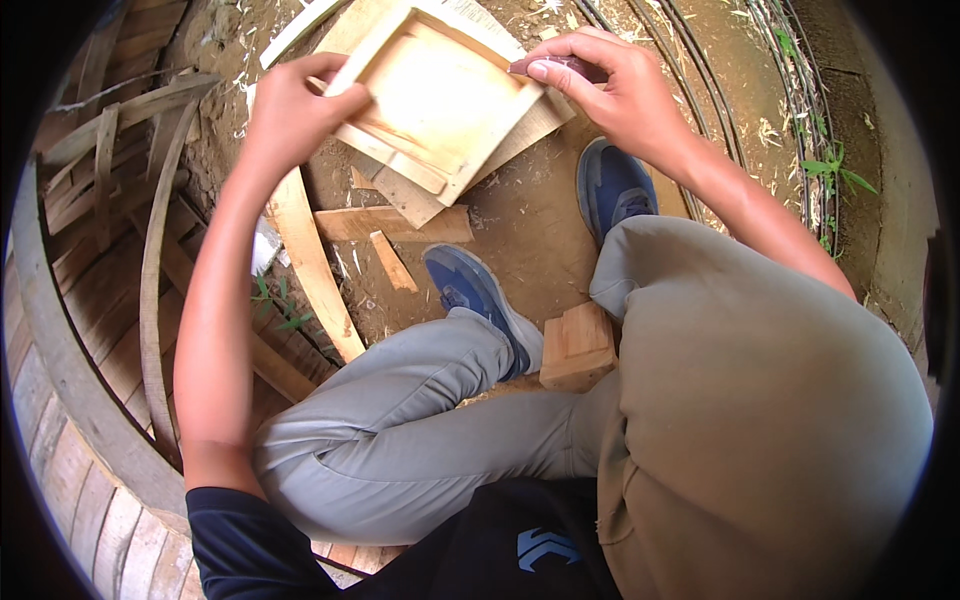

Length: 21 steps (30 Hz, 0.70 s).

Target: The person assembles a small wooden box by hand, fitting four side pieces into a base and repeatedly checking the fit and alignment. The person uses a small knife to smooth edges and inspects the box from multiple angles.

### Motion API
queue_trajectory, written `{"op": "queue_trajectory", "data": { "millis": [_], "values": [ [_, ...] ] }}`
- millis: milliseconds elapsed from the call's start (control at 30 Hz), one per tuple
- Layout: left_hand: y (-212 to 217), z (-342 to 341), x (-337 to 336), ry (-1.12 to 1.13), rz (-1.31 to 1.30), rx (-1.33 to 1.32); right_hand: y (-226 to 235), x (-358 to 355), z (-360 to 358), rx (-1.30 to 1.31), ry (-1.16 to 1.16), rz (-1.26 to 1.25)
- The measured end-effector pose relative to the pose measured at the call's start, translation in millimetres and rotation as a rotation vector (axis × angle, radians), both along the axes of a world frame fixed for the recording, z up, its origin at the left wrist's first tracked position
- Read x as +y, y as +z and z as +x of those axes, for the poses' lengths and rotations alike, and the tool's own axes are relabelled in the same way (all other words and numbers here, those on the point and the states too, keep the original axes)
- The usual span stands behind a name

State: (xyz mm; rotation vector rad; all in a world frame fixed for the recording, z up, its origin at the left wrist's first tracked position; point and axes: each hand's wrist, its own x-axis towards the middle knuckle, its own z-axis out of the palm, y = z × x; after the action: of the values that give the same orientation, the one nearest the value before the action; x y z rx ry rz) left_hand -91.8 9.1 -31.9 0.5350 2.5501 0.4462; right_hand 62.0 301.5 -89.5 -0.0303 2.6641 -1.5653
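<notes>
While your left hand [292, 112] clamps the rim of a wooden tray [440, 95], your right hand [632, 92] pinches a brown pad [588, 69]

You hold the pad at the tray's right corner. Your tray sits over loose boards [548, 118], near your 2 shoes [478, 290].

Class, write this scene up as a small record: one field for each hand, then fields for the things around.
Left hand: grips the left side of a shallow, rectangular pale wooden tray
Right hand: pinches a dark reddish-brown piece at the tray's right edge; material unclear
Below tray: flat light-brown wooden board
Footwear: blue shoes
Near shoes: chunky tan wooden block
Ground: brown soil, scattered pale shavings
</notes>
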Motion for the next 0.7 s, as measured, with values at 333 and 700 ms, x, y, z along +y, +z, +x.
{"op": "queue_trajectory", "data": {
  "millis": [333, 700],
  "values": [
    [54, -1, 3, 0.085, -0.038, -0.082, -8, -8, -14, 0.287, -0.167, -0.139],
    [34, 57, 34, 0.005, 0.394, -0.063, -3, -20, 7, 0.323, 0.044, 0.275]
  ]
}}
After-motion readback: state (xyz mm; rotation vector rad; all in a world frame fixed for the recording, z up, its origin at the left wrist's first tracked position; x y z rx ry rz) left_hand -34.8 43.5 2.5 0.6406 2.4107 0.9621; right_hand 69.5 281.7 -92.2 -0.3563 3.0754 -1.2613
